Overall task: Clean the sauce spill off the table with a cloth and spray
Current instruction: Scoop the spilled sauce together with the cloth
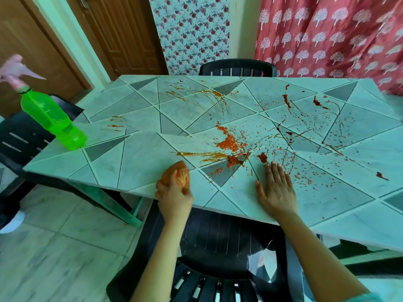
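Observation:
The table [139, 162] has a pale top with a triangle pattern. Red-orange sauce [231, 142] is smeared and spattered across its middle and right side, with streaks toward the far edge. My left hand [174, 197] is closed around a bunched orange cloth [177, 174] at the table's near edge, just left of the thickest smear. My right hand [277, 188] lies flat on the tabletop with fingers spread, its fingertips close to a sauce blob. A green spray bottle [52, 118] with a pink trigger head stands at the table's left end.
A black plastic chair [220, 264] sits directly below me against the near edge. Another black chair [237, 67] stands at the far side and a third [19, 136] at the left end. A red patterned curtain [331, 35] hangs at the back right.

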### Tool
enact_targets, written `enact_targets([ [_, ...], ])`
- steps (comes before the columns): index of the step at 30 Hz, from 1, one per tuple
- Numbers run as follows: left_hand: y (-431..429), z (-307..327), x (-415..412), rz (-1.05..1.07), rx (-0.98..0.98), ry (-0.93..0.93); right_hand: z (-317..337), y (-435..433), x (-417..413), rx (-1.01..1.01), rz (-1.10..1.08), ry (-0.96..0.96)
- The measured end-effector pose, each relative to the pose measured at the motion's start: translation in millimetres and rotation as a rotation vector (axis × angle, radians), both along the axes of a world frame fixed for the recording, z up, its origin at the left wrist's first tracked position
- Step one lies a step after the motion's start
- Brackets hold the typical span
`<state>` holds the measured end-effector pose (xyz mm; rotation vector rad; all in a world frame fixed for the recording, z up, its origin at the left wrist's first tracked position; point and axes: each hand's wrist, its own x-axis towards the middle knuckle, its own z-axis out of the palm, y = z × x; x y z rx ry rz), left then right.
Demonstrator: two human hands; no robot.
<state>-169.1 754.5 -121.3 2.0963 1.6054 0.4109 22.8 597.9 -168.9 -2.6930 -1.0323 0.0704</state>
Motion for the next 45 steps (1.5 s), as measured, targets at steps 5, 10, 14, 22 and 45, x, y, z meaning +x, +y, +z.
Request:
enact_targets([
  [5,-14,11,79,-0.172,-0.258,-0.348,1,1,1,0.024,-0.003,0.013],
  [10,22,18,42,-0.018,-0.055,-0.426,-1,0,2,0.022,0.001,0.018],
  [14,20,8,-7,0.181,-0.046,-0.300,-1,1,3,0.049,0.014,0.000],
  [22,-76,15,81,-0.006,-0.164,-0.144,8,-6,1,0.164,0.081,0.064],
  [45,-83,3,166,-0.026,-0.080,-0.402,-5,-35,105,0.082,0.205,0.058],
])
